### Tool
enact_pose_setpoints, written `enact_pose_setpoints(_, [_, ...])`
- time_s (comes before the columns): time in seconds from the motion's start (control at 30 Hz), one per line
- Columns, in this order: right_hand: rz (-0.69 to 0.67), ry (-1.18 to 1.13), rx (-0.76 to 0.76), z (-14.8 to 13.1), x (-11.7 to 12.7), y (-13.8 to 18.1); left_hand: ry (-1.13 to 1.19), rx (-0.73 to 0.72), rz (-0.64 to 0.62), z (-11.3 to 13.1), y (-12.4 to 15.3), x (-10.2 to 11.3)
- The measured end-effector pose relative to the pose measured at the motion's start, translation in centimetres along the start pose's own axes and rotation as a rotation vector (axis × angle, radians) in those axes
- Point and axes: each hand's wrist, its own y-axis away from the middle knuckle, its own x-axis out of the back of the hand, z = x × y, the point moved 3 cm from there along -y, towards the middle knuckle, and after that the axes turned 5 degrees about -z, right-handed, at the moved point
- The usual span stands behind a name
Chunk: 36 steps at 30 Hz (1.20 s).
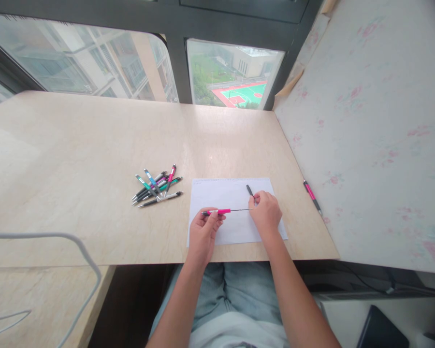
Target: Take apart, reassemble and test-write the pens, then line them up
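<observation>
My left hand (204,232) is closed around the pink barrel (223,211) of a pen, held level above a sheet of white paper (235,232). A thin dark refill (239,210) sticks out of the barrel's right end. At the far end of that refill, the fingers of my right hand (266,211) are pinched together. Whether a spring sits on the refill is too small to tell. A short black pen piece (250,190), perhaps the front grip, shows just beyond my right fingertips; its lower end is hidden by them.
To the left lies a loose pile of pens (155,186) in several colours. Another pink pen (312,197) rests along the wallpapered wall (377,145) at the right. The beige tabletop (94,145) reaches back to the window. A grey cable (81,246) loops at lower left.
</observation>
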Motion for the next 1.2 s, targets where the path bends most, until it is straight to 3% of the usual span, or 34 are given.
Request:
enact_pose_setpoints(0.67, [0.037, -0.021, -0.033, 0.5, 0.4, -0.6, 0.026, -0.009, -0.019, -0.2, -0.1, 0.1])
enact_pose_setpoints(0.8, [0.060, -0.356, 0.060, 0.3, 1.6, 0.2, 0.020, -0.008, 0.001, -0.2, -0.1, 0.2])
enact_pose_setpoints(0.93, [-0.174, -0.924, 0.118, -0.4, 2.6, 2.3, 0.008, 0.003, 0.018, -0.2, -0.1, 0.1])
enact_pose_setpoints(1.0, [-0.238, -0.965, 0.138, -0.9, 3.0, 3.4, 0.009, 0.001, 0.024, -0.2, -0.1, 0.0])
enact_pose_setpoints(1.2, [-0.156, -0.906, 0.214, -1.6, 3.4, 4.5, 0.023, 0.006, 0.016, 0.1, 0.1, -0.2])
